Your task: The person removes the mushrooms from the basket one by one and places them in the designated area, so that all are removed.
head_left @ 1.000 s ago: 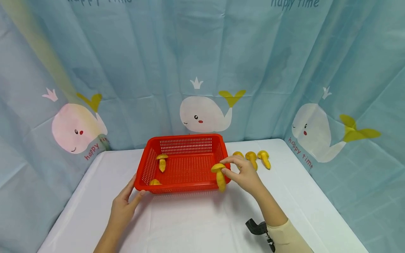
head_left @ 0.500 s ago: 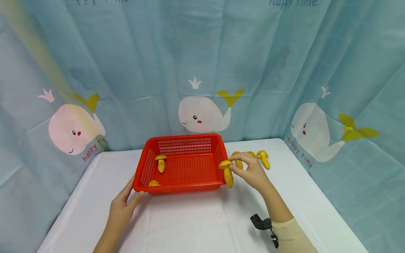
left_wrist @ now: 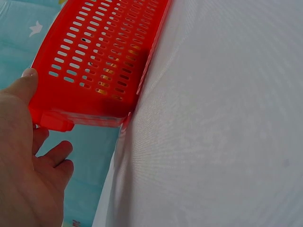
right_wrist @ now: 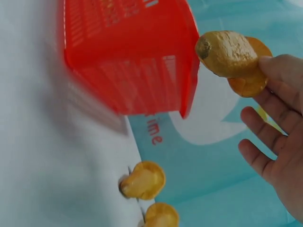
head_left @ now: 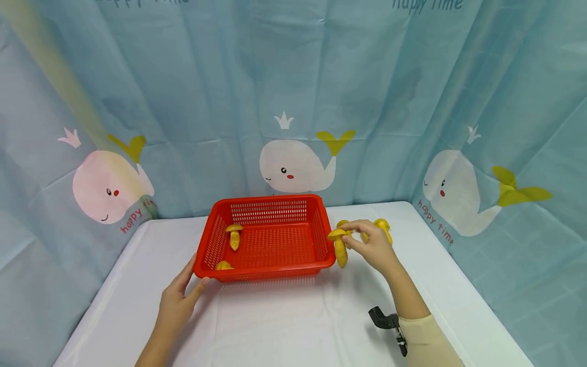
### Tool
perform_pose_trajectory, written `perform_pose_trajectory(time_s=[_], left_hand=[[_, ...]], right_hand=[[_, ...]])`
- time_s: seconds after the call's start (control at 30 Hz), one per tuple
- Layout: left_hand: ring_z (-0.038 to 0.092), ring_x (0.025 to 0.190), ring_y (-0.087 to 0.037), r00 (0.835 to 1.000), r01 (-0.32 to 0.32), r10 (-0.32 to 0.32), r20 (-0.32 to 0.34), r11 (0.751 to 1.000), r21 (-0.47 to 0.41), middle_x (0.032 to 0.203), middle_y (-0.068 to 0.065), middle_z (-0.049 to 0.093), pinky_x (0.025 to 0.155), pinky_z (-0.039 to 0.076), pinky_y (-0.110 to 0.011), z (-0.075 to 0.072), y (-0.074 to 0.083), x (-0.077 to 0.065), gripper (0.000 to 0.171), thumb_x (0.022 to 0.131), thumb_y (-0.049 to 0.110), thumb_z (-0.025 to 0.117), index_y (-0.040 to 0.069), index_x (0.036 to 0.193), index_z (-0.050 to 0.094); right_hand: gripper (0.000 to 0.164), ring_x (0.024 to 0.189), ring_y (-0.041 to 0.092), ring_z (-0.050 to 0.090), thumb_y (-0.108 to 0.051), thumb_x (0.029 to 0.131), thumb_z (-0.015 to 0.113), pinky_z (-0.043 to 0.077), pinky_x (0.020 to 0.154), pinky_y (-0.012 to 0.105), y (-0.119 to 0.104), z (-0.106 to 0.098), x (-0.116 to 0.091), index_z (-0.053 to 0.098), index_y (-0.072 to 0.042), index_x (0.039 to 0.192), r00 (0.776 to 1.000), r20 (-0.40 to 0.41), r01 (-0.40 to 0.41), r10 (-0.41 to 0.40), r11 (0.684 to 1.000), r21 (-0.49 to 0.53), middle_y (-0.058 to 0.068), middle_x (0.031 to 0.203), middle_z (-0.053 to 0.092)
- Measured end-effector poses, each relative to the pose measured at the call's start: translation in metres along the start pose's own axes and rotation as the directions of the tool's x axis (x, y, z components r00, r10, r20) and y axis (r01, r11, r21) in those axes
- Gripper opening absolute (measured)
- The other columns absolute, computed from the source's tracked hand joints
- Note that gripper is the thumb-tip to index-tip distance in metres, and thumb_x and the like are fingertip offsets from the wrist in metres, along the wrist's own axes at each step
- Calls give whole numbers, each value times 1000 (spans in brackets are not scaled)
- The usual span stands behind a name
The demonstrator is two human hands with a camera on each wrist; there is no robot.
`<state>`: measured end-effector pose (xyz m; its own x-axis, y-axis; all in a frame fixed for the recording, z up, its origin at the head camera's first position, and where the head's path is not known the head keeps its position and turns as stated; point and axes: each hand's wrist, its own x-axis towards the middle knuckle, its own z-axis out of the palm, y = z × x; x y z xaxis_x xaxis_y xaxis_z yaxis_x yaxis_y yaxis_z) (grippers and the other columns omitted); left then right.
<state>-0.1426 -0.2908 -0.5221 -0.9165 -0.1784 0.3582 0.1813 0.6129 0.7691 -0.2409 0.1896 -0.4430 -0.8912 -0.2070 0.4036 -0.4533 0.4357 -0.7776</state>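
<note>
A red plastic basket (head_left: pixel 277 275) with slotted walls stands on the white-covered table. At its near left corner my left hand (head_left: pixel 176 300) grips the rim, thumb on one side and fingers on the other, as the left wrist view shows too. My right hand (head_left: pixel 375 248) pinches a yellow mushroom (head_left: pixel 340 250) between thumb and fingers, cap up, just outside the basket's right end. Inside the basket lie a mushroom (head_left: pixel 235 238) at the left and another (head_left: pixel 223 265) half hidden behind the near wall.
Behind my right hand, more yellow mushrooms lie on the table, such as one mushroom (head_left: pixel 382 227) at the far right; the hand partly covers them. A black wrist mount (head_left: pixel 385 320) sits at my right sleeve. A blue curtain (head_left: pixel 220 168) with whales closes off the back and sides.
My right hand has moved right and slightly away with the mushroom, from over the basket's near right corner to outside its right end. The left hand and basket stay put.
</note>
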Motion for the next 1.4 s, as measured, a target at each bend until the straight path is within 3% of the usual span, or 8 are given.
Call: perform_pose_trajectory(time_s=[0.13,0.27,0.47,0.87,1.17,1.4], left_hand=[[33,133,23,1000,6,-6,0,1000,10,158,4,46,99,30,3,0,0,0,75,94,29,76,33,159,38],[35,133,21,1000,0,0,-7,1000,-2,158,4,47,100,31,2,0,-1,0,75,94,26,76,36,158,38],[36,134,20,1000,2,-2,-10,1000,-13,158,4,46,101,31,2,1,-2,1,76,93,23,77,38,157,38],[36,134,20,1000,9,-9,0,1000,-14,158,5,46,100,32,1,2,-5,1,74,95,26,75,35,158,38],[38,133,19,1000,-10,10,-15,1000,-17,158,4,47,102,32,1,1,-7,2,76,93,21,77,38,157,38],[37,133,20,1000,-7,6,-6,1000,-18,158,4,47,101,32,1,1,-6,3,76,93,23,77,32,158,39]], right_hand=[[24,111,26,61,-23,91,80,50,101,50,9,-4,2,76,-16,114,999,-23,-31,30,998,-52,2,117,72],[26,115,36,62,-24,92,80,50,102,57,17,-7,3,76,-12,115,998,-34,-53,51,998,-46,8,116,73],[30,116,32,61,-27,93,78,47,104,63,32,-9,4,75,-10,117,996,-34,-84,82,996,-40,10,116,74],[30,114,39,60,-30,95,76,50,98,58,60,-10,-1,75,-12,119,985,-12,-172,172,981,-93,7,115,75],[26,104,30,62,-29,94,77,50,88,42,75,-9,0,77,-15,117,981,10,-193,195,974,-122,4,113,76],[26,98,23,62,-24,94,76,53,83,33,84,-7,-2,77,-12,117,971,25,-233,239,961,-152,7,114,75]])
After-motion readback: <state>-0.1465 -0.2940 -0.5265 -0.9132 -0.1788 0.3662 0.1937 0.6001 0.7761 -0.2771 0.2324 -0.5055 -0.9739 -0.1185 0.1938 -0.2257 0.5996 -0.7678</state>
